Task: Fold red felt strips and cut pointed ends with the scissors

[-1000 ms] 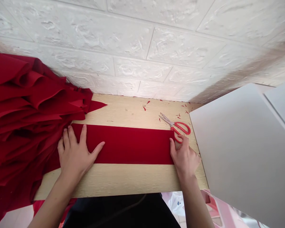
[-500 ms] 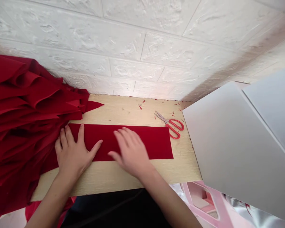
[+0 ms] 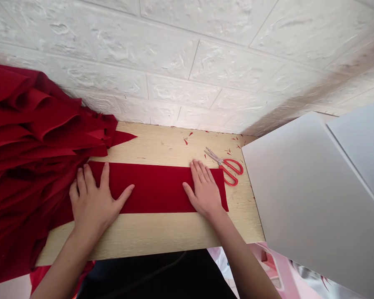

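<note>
A long strip of red fabric [image 3: 156,189] lies flat across the pale wooden table [image 3: 162,230]. My left hand [image 3: 95,199] rests on its left part with the fingers spread, thumb pointing right. Near the strip's right end, my right hand [image 3: 204,187] lies flat on the cloth, palm down, thumb held apart. Just beyond that end are scissors [image 3: 222,162] with red-orange handles, lying on the table with their blades partly apart. The strip's left end runs towards a big heap of red fabric [image 3: 28,137] and its edge there is hidden.
A white textured brick-pattern wall [image 3: 168,50] closes off the back. Small red scraps [image 3: 186,142] are scattered along the table's far side. At right stands a large white box-like panel [image 3: 302,182]. Below the table's front edge, a pink object [image 3: 274,265] shows at lower right.
My right hand has slid right along the strip, from its middle to near its right end. My left hand stays in place on the fabric. The view has shifted slightly.
</note>
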Available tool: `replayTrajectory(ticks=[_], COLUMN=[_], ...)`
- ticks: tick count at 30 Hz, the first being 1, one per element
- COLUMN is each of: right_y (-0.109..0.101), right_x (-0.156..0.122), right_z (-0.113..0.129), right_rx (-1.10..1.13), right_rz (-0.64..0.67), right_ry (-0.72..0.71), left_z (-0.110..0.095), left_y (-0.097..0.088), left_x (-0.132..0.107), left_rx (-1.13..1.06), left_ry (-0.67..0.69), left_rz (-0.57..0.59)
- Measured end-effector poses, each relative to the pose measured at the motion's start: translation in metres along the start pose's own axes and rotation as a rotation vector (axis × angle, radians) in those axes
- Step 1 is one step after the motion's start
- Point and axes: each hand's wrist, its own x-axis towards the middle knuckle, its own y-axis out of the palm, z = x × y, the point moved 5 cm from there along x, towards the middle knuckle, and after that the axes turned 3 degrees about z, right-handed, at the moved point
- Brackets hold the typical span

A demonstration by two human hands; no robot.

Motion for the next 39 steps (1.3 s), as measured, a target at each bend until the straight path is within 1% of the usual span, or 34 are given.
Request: replayTrajectory(ticks=[3, 6, 11, 15, 19, 22, 27, 31, 35, 39], right_y=[0.0, 0.0, 0.0, 0.001, 0.004, 0.005, 0.004, 0.004, 0.002, 0.0], right_x=[-0.011, -0.02, -0.029, -0.033, -0.034, -0.033, -0.034, -0.033, -0.036, -0.044], right_z=[-0.018, -0.03, -0.041, -0.048, -0.05, -0.05, -0.05, -0.05, -0.052, -0.058], right_rx=[-0.016, -0.033, -0.056, -0.073, -0.081, -0.084, -0.075, -0.074, -0.07, -0.07], right_rz=[-0.046, -0.075, -0.102, -0.152, -0.164, -0.169, -0.184, -0.166, -0.15, -0.166], right_ry=[0.059, 0.113, 0.144, 0.2, 0.203, 0.199, 0.197, 0.2, 0.205, 0.222], left_z=[0.001, 0.0, -0.001, 0.0, 0.002, -0.001, -0.009, -0.002, 0.004, 0.004], left_y=[0.001, 0.0, -0.004, -0.004, -0.001, -0.001, -0.001, 0.002, 0.004, 0.003], left_x=[-0.001, -0.001, 0.002, 0.003, 0.003, 0.005, 0.011, 0.015, 0.016, 0.015], left_rx=[-0.002, 0.003, -0.002, 0.004, 0.025, 0.031, 0.01, -0.054, -0.032, -0.017], left_ry=[0.012, 0.018, -0.017, -0.042, -0.067, -0.07, 0.051, 0.076, 0.07, 0.07], left_rz=[-0.011, -0.005, 0.004, 0.02, 0.045, 0.073, 0.046, 0.047, 0.05, 0.056])
